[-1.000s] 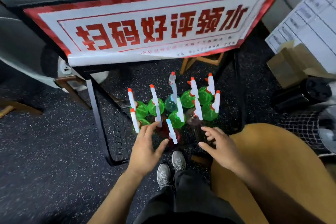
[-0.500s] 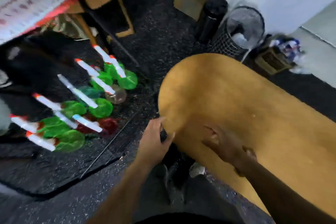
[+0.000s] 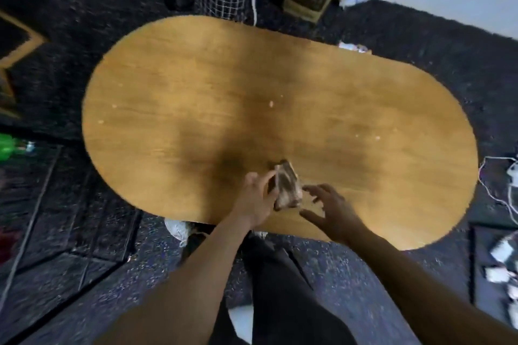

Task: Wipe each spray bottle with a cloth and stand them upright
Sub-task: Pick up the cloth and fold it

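One cloth [image 3: 287,186] (folded) — left hand [image 3: 256,199] gripping, one table [image 3: 196,87]

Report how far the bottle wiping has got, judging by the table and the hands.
Done: nothing visibly; the oval wooden table holds no bottle. In hand: the left hand grips a brownish object, too blurred to identify, while the right hand reaches toward it with spread fingers. Left: wiping and standing the bottles; only a green blur shows at the left edge.
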Available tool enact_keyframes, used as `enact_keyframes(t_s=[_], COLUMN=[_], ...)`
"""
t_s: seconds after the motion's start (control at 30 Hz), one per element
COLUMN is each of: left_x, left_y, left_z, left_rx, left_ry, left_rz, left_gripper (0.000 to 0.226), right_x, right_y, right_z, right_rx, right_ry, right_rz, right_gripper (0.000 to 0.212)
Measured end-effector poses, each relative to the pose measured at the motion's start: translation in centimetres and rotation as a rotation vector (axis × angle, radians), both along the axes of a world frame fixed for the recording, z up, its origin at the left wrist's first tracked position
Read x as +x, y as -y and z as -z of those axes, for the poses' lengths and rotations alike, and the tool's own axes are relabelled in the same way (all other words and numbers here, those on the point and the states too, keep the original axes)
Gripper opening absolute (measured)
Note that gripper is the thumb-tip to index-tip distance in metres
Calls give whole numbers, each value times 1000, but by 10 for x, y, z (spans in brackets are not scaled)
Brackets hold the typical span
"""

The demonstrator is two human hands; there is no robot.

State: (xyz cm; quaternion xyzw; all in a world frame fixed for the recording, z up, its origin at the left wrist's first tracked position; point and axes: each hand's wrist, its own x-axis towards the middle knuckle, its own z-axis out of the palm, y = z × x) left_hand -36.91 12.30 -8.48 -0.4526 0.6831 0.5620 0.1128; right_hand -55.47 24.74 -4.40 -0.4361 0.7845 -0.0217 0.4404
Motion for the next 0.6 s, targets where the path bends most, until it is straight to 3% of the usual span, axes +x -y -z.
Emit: enact_keyframes(t_s=[0.13, 0.33, 0.43, 0.6], left_x=[-48, -76, -82, -91], left_y=[-9, -7, 6, 68], left_z=[34, 38, -2, -115], left_rx=[107, 22, -31, -200], left_ry=[67, 42, -55, -292], left_rz=[-20, -69, -152, -241], left_gripper=[42, 34, 31, 3], right_x=[-33, -55, -58, -59], right_y=[-19, -28, -11, 50], right_z=[5, -4, -24, -95], right_rx=[-25, -81, -122, -335], right_ry=[-11, -26, -21, -83], right_rz=[20, 90, 102, 143], right_gripper=[60, 60, 61, 61])
